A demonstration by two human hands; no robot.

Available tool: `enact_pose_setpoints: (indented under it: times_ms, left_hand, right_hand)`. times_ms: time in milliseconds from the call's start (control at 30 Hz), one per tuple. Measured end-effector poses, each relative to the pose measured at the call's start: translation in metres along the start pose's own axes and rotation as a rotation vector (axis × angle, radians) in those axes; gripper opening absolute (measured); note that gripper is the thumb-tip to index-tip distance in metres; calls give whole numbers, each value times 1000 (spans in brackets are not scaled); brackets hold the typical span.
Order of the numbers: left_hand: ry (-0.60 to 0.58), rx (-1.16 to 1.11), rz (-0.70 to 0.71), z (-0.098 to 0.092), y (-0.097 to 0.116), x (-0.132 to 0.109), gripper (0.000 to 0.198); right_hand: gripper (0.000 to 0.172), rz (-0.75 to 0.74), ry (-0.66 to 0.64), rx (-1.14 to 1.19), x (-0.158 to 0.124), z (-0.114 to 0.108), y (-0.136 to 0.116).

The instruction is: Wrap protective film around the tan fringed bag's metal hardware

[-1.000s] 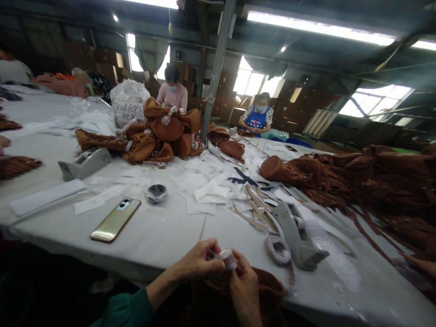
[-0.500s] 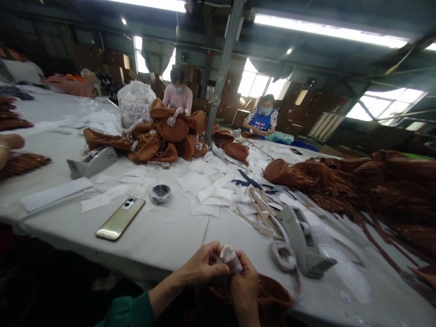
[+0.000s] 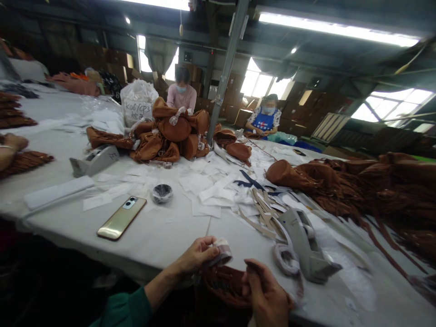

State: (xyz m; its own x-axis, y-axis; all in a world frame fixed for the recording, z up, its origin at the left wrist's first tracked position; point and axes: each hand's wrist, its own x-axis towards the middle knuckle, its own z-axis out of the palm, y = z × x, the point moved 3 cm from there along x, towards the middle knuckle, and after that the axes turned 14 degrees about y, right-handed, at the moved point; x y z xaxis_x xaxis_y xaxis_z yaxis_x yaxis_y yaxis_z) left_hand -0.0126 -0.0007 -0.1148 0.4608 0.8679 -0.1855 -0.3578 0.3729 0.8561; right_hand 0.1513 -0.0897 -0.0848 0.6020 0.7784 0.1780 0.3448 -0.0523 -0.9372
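My left hand is closed in a pinch on a small whitish wrapped piece at the near table edge. My right hand is just to its right, a short gap away, fingers curled on the rim of a brown leather bag lying in my lap below the table. The bag's opening faces up between the two hands. A grey tape dispenser lies on the table just beyond my right hand, with a coil of white tape beside it.
On the grey table lie a gold phone, a small dark roll, white paper scraps and tan strips. Brown fringed bags are heaped at right; another pile lies before two seated co-workers. A steel pillar rises mid-table.
My hands were pressed together on the whitish piece; now they have parted. The left keeps the piece, the right has dropped to the bag's rim.
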Motion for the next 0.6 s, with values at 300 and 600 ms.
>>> enact_pose_setpoints:
  times_ms: [300,600]
  left_hand:
    - [-307,99,-245,21,2,-6,43]
    - [-344,163,-275,36,9,-14,45]
  right_hand:
    - [30,-517,-329,-62,17,10,-43]
    - [17,-453,-95,92,11,13,-30]
